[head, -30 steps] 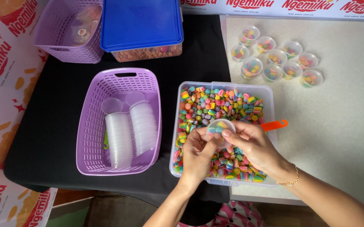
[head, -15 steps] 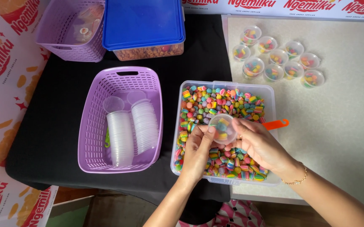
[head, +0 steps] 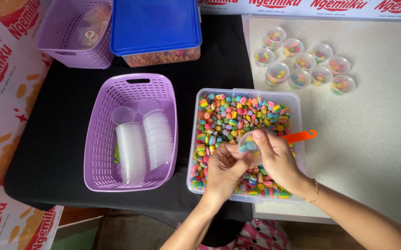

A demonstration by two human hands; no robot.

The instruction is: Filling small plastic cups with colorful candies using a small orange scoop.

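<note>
Both my hands hold one small clear plastic cup with a few coloured candies in it, above a clear rectangular tub full of rainbow-coloured candies. My left hand grips the cup's left side and my right hand pinches its right rim with thumb and fingers. An orange scoop handle sticks out of the tub past my right hand. The scoop's bowl is hidden.
A purple basket to the left holds stacks of empty clear cups and lids. Several filled cups stand on the pale table at the back right. A blue-lidded box and another purple basket sit behind.
My hands have shifted slightly on the cup over the tub, and the cup sits a little lower between my fingers. Everything else is where it was.
</note>
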